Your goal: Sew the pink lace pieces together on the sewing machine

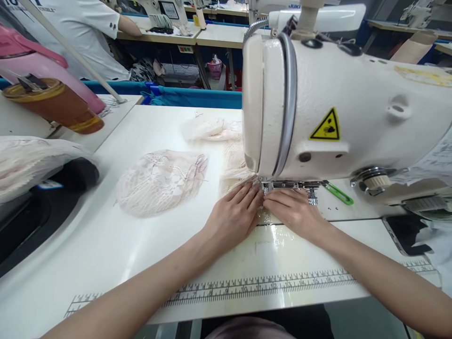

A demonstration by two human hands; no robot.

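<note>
As my head camera looks down, my left hand (233, 214) lies palm down, fingers nearly straight and close together, on the near end of a pale sheer fabric (233, 162) beside the needle area. That fabric runs away beyond my left fingertips. My right hand (296, 212) sits just beside it, fingers together and bent at the presser foot; whether either hand pinches cloth, I cannot tell. The sewing machine (339, 103) stands over and beyond my right hand, green snips (339, 193) to its right. Left of my left hand lies a lace piece (160, 183); a printed ruler (261, 285) crosses nearer me.
</note>
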